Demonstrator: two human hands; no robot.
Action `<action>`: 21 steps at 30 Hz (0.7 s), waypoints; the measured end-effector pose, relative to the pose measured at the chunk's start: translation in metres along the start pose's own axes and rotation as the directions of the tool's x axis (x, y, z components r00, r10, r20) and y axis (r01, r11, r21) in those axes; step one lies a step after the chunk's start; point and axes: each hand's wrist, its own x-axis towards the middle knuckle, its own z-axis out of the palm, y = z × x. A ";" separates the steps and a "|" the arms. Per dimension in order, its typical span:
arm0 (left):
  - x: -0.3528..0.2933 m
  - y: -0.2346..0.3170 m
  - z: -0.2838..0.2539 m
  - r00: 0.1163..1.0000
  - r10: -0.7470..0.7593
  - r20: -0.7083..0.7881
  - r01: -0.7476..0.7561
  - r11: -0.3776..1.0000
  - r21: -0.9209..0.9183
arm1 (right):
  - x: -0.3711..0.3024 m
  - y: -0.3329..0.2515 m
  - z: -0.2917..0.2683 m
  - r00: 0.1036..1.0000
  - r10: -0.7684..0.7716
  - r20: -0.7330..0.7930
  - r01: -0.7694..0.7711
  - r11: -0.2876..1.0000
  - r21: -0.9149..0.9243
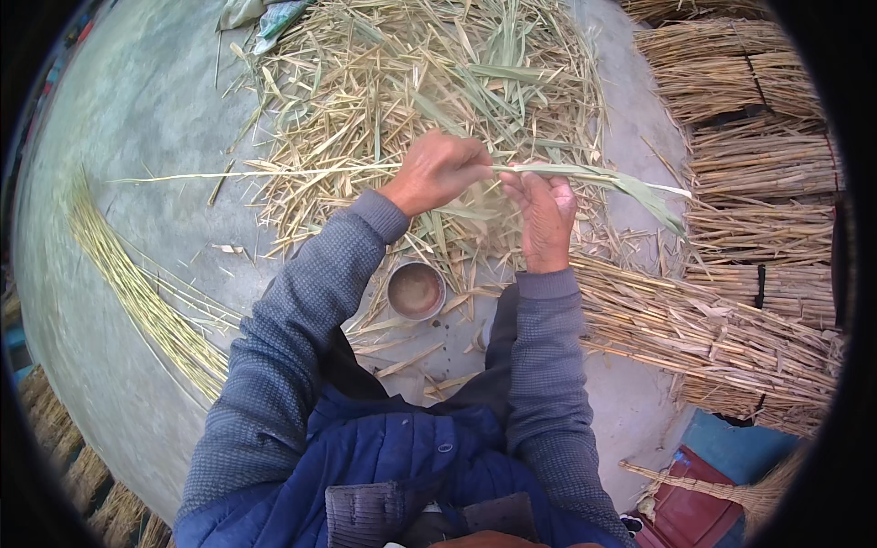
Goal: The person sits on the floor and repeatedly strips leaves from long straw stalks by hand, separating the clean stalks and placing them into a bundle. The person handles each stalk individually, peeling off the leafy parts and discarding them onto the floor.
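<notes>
Both my hands are on one long reed stalk (347, 169) held level across my front. Its thin end reaches far to the left, and broad green leaves (644, 194) hang from its right end. My left hand (440, 169) is closed around the stalk near its middle. Just to the right, my right hand (546, 212) grips the same stalk between thumb and fingers. Below the hands, a heap of stripped leaves and husks (365, 100) spreads over the floor. Between my legs stands a small round metal bowl (417, 290) with something brownish inside.
A bunch of thin peeled stalks (137, 274) lies on the concrete floor (137, 110) at the left. Loose dry reeds (703, 333) lie to my right, beside tied reed bundles (767, 164). A broom (731, 493) rests over a red object (685, 511) at lower right.
</notes>
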 end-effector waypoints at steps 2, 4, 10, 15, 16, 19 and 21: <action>-0.001 0.001 0.008 0.996 0.008 -0.088 -0.011 0.999 -0.031 | -0.001 0.000 0.004 1.000 -0.003 -0.024 0.002 1.000 -0.012; -0.002 -0.001 0.007 0.991 -0.102 -0.081 0.083 0.974 -0.209 | -0.002 0.001 0.005 0.999 -0.026 -0.022 0.027 1.000 0.007; 0.007 -0.031 -0.043 0.878 -0.364 -0.312 0.143 0.820 -0.554 | 0.003 0.000 -0.007 0.995 0.025 -0.097 -0.028 0.999 -0.026; -0.011 -0.061 -0.073 0.919 -0.218 -0.328 0.358 0.812 0.461 | 0.007 -0.002 -0.015 0.993 0.016 -0.116 -0.024 0.998 -0.066; -0.015 -0.063 -0.072 0.950 -0.166 -0.265 0.309 0.625 0.717 | 0.007 -0.002 -0.015 0.994 0.015 -0.110 -0.024 0.997 -0.079; -0.023 -0.060 -0.063 0.980 -0.199 -0.002 0.194 0.952 0.235 | 0.009 -0.003 -0.013 0.995 -0.010 -0.103 0.009 1.000 -0.016; -0.024 -0.054 -0.057 0.968 -0.182 0.173 0.196 0.978 -0.067 | 0.011 -0.004 -0.012 0.992 -0.007 -0.128 0.005 1.000 -0.012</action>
